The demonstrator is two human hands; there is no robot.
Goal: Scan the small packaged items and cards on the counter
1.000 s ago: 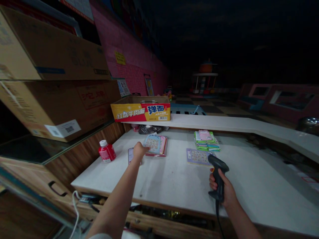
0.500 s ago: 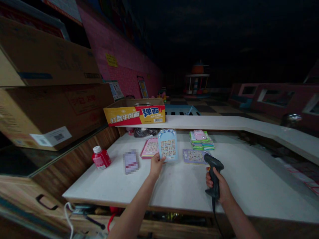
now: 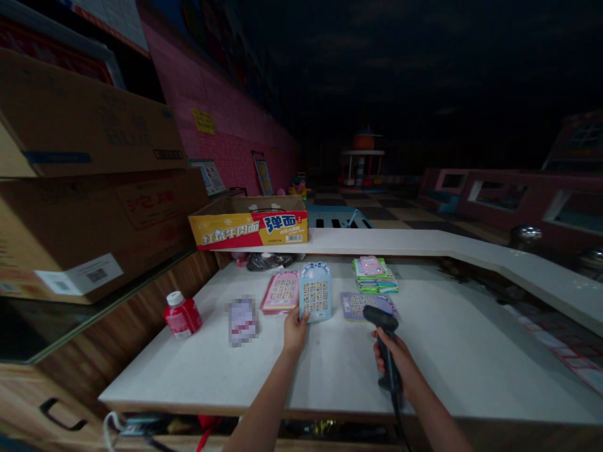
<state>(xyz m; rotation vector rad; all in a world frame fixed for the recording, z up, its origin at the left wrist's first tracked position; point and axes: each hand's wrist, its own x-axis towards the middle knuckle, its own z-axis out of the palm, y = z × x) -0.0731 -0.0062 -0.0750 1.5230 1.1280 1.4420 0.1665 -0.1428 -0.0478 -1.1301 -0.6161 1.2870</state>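
My left hand (image 3: 295, 331) pinches the lower left corner of a light blue sticker pack (image 3: 316, 295), which shows a grid of small pictures. In my right hand (image 3: 400, 361) is a black barcode scanner (image 3: 384, 339), its head pointing left and its cable hanging down. Just behind the scanner head lies a purple sticker pack (image 3: 353, 306), partly covered by it. Pink packs (image 3: 281, 292) lie in a pile left of the blue one. Farther back on the right stands a stack of green-edged packs (image 3: 375, 279) with a small pink item on top.
On the white desk (image 3: 198, 370), a red bottle (image 3: 182, 315) with a white cap and a blurred-out lilac item (image 3: 242, 320) stand to the left. A noodle carton (image 3: 249, 229) sits on the raised ledge (image 3: 377, 241). Large cardboard boxes (image 3: 94, 220) are stacked at far left.
The scanner has moved left toward the blue pack, its head now over the purple pack's front edge. My left hand still holds the blue pack. The view has tilted slightly up.
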